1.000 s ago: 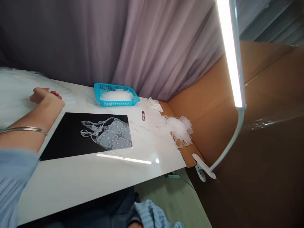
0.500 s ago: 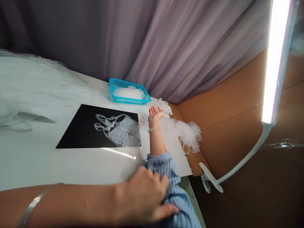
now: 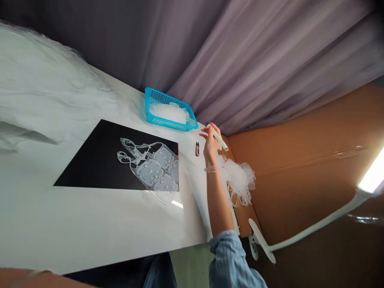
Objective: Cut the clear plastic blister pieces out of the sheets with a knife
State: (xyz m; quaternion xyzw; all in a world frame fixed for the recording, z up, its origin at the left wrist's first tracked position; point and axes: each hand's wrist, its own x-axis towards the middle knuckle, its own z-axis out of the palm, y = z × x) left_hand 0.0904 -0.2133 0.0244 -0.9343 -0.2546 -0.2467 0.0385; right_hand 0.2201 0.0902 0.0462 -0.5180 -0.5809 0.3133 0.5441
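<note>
My right hand (image 3: pixel 211 140) is at the far right part of the white table, its fingers closed round a slim, white, stick-like thing (image 3: pixel 221 142) whose kind I cannot make out. Just left of it lie small thread snips (image 3: pixel 197 149) with pinkish handles. Of my left arm only a blurred piece of forearm shows at the bottom left corner; the hand is outside the picture. On a black sheet (image 3: pixel 90 160) lies a clear, white-edged piece (image 3: pixel 150 170) with loops at one end and rounded grey panels, its lower edge reaching past the sheet.
A blue plastic basket (image 3: pixel 172 127) with white translucent pieces stands at the back. Several sheer white pieces (image 3: pixel 240 176) are heaped at the right edge, by a brown panel (image 3: pixel 288 160). A clamp lamp (image 3: pixel 318 227) is at right, white sheer fabric (image 3: pixel 45 84) at left.
My right hand has gone from open and palm up to closed round the white stick-like thing. My left hand has moved off my right sleeve and out of view. The snips now show.
</note>
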